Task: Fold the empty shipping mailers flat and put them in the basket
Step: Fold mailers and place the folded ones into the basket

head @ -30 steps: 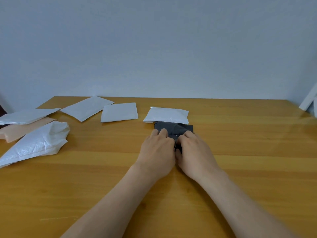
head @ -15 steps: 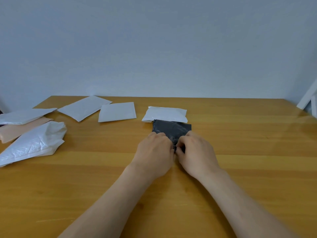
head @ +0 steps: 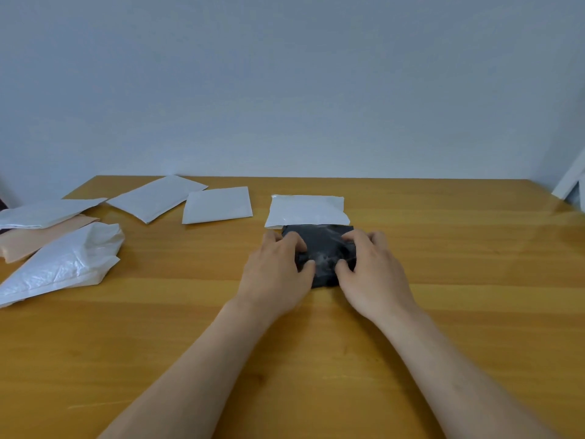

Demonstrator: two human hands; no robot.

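Pale grey wall (head: 285,74) at the back. Big wooden table (head: 443,312) below it, filling the lower half.

Two bare arms reaching in from the bottom, coming closer together toward the middle. Left hand (head: 275,274) and right hand (head: 370,270) palm down, side by side, with a gap between them. Both pressing down on the black mailer (head: 323,248), fingers a little spread and bent, thumbs pointing in toward each other. Pushing flat, not pinching.

A second ago, hands touching each other over the middle of the black mailer. Now slid apart to its left and right sides, so more of the black shows between them.

Black mailer lying flat on the table, near the middle, crinkly and shiny. Folded small, about as wide as deep, sides hidden under the hands. Far edge running left to right, right up against the near edge of a white mailer (head: 307,210).

Off to the left, well apart: a crumpled white bag (head: 63,264), a peach mailer (head: 41,234) under a white one (head: 47,212), then two more flat white mailers (head: 156,198) (head: 217,204).
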